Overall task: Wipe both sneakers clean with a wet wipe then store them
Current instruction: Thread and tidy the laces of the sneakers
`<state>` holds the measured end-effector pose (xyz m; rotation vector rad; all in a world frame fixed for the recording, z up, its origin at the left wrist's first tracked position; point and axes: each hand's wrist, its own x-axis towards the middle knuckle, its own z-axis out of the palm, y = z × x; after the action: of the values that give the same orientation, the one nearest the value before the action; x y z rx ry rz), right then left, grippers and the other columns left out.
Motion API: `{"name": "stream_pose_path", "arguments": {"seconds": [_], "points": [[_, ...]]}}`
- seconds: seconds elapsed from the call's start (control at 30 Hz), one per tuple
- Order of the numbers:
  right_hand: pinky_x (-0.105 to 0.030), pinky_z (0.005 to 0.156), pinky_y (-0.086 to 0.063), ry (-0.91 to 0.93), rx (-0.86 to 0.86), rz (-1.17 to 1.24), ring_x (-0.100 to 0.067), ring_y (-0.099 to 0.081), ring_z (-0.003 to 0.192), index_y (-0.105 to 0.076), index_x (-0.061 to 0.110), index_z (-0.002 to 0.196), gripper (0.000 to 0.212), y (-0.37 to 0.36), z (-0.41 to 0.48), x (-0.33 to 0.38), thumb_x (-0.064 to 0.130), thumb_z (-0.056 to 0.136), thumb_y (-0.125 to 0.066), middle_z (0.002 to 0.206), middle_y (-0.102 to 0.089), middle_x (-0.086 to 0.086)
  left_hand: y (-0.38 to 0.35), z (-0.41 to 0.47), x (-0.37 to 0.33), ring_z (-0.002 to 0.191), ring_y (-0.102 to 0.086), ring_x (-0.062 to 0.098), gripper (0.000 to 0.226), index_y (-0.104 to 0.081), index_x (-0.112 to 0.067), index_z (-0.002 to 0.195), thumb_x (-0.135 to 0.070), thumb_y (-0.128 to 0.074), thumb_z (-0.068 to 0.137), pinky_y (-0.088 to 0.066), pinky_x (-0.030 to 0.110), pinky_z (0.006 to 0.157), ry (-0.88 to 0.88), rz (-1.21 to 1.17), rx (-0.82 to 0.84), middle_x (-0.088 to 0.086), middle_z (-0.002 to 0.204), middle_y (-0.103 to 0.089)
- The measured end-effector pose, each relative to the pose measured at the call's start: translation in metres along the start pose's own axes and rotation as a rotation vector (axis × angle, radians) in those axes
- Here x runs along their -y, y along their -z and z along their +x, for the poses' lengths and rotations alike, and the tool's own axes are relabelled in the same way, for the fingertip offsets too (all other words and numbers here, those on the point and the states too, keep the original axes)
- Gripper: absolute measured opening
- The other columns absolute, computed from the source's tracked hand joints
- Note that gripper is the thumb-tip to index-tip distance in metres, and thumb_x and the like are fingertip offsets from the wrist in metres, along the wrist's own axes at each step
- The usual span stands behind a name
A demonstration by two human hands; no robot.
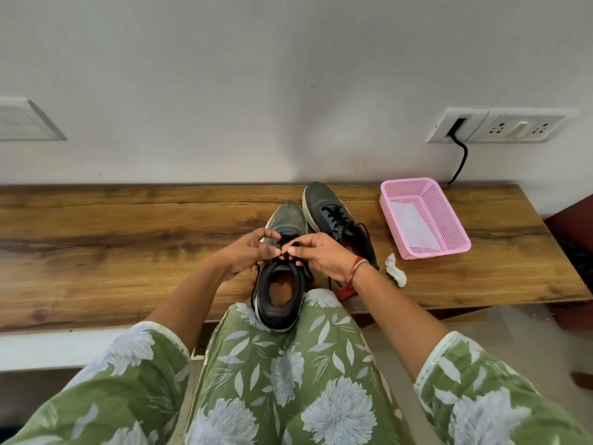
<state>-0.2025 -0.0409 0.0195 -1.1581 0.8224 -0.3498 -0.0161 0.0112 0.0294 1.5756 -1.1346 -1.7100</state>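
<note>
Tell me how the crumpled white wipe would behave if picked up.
The crumpled wipe probably goes limp and floppy, since it lies in soft folds on the wooden table. It looks very light. If damp, it may cling rather than slide.

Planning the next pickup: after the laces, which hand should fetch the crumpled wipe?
Right hand: the wipe lies on the bench just right of its wrist; the left hand, also pinching laces, would have to cross the near sneaker.
</note>
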Motion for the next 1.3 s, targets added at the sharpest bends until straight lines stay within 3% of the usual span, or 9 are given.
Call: {"name": "stream_pose_path", "arguments": {"seconds": [0.07, 0.2, 0.33, 0.43, 0.6, 0.8, 1.0, 1.1, 1.3], "points": [[-0.016, 0.074, -0.049, 0.067, -0.016, -0.339, -0.008, -0.061, 0.078, -0.071, 0.005, 0.094, 0.013, 0.004, 0.000, 0.007, 0.001, 0.084, -0.064, 0.090, -0.071, -0.016, -0.002, 0.001, -0.003, 0.045, -0.047, -0.003, 0.029, -0.047, -0.015, 0.115, -0.003, -0.057, 0.091, -0.033, 0.014, 0.042, 0.010, 0.082, -0.011, -0.012, 0.055, -0.061], [-0.010, 0.079, -0.044, 0.296, -0.212, -0.819, -0.001, -0.061, 0.077, -0.076, 0.011, 0.092, 0.015, -0.005, 0.002, 0.012, 0.007, 0.078, -0.072, 0.088, -0.073, -0.004, -0.011, 0.003, -0.006, 0.039, -0.045, -0.005, 0.024, -0.049, -0.007, 0.113, -0.002, -0.057, 0.091, -0.033, 0.011, 0.040, -0.020, 0.038, -0.147, -0.013, 0.045, -0.056], [-0.034, 0.074, -0.048, 0.395, -0.341, -1.037, -0.022, -0.062, 0.081, -0.076, 0.012, 0.088, 0.012, -0.024, 0.001, 0.002, 0.010, 0.080, -0.068, 0.084, -0.067, -0.006, -0.014, 0.000, 0.003, 0.044, -0.050, -0.002, 0.021, -0.052, -0.003, 0.105, 0.003, -0.061, 0.087, -0.038, 0.009, 0.046, -0.077, -0.039, -0.301, -0.008, 0.052, -0.061], [-0.036, 0.069, -0.044, 0.424, -0.430, -1.069, -0.027, -0.058, 0.081, -0.069, 0.007, 0.082, 0.004, -0.034, 0.000, -0.004, 0.007, 0.079, -0.066, 0.085, -0.058, -0.008, -0.015, 0.001, 0.010, 0.064, -0.055, 0.013, 0.016, -0.056, -0.011, 0.092, -0.002, -0.067, 0.085, -0.043, 0.022, 0.064, -0.115, 0.014, -0.371, 0.003, 0.066, -0.064], [-0.033, 0.062, -0.038, 0.492, -0.520, -1.100, -0.029, -0.055, 0.072, -0.056, 0.007, 0.074, 0.013, -0.043, -0.001, -0.016, 0.000, 0.072, -0.067, 0.082, -0.050, -0.009, -0.021, 0.000, 0.020, 0.067, -0.058, 0.010, 0.008, -0.062, -0.017, 0.086, -0.012, -0.068, 0.083, -0.047, 0.028, 0.069, -0.168, 0.190, -0.504, -0.004, 0.070, -0.065], [-0.031, 0.059, -0.037, 0.538, -0.555, -1.083, -0.028, -0.052, 0.069, -0.051, 0.007, 0.073, 0.017, -0.043, 0.001, -0.023, -0.002, 0.071, -0.065, 0.083, -0.048, -0.009, -0.037, -0.007, 0.019, 0.042, -0.046, -0.003, 0.023, -0.059, -0.001, 0.103, -0.005, -0.037, 0.100, -0.035, 0.009, 0.044, -0.188, -0.052, -0.457, 0.002, 0.074, -0.055], [-0.027, 0.065, -0.043, 0.628, -0.582, -0.873, -0.015, -0.050, 0.073, -0.056, 0.006, 0.073, 0.011, -0.042, 0.002, -0.027, -0.002, 0.078, -0.063, 0.083, -0.051, -0.006, -0.026, -0.003, 0.023, 0.041, -0.045, 0.002, 0.038, -0.055, -0.017, 0.124, 0.004, -0.048, 0.094, -0.041, 0.016, 0.044, -0.180, -0.090, -0.393, 0.003, 0.068, -0.056], [-0.025, 0.067, -0.043, 0.621, -0.589, -0.825, -0.012, -0.051, 0.074, -0.058, 0.006, 0.074, 0.011, -0.041, 0.002, -0.027, 0.000, 0.079, -0.065, 0.083, -0.052, -0.005, -0.019, 0.002, 0.023, 0.043, -0.047, 0.002, 0.033, -0.065, -0.006, 0.114, 0.011, -0.050, 0.090, -0.043, 0.014, 0.047, -0.244, 0.005, -0.389, -0.004, 0.078, -0.067], [-0.026, 0.069, -0.046, 0.580, -0.570, -0.783, -0.014, -0.054, 0.075, -0.061, 0.007, 0.073, 0.012, -0.035, 0.003, -0.029, 0.007, 0.078, -0.072, 0.083, -0.055, -0.003, -0.011, 0.008, 0.022, 0.080, -0.065, 0.015, 0.017, -0.072, -0.015, 0.095, -0.005, -0.060, 0.089, -0.052, 0.026, 0.070, -0.213, 0.362, -0.455, -0.005, 0.084, -0.069]]}}
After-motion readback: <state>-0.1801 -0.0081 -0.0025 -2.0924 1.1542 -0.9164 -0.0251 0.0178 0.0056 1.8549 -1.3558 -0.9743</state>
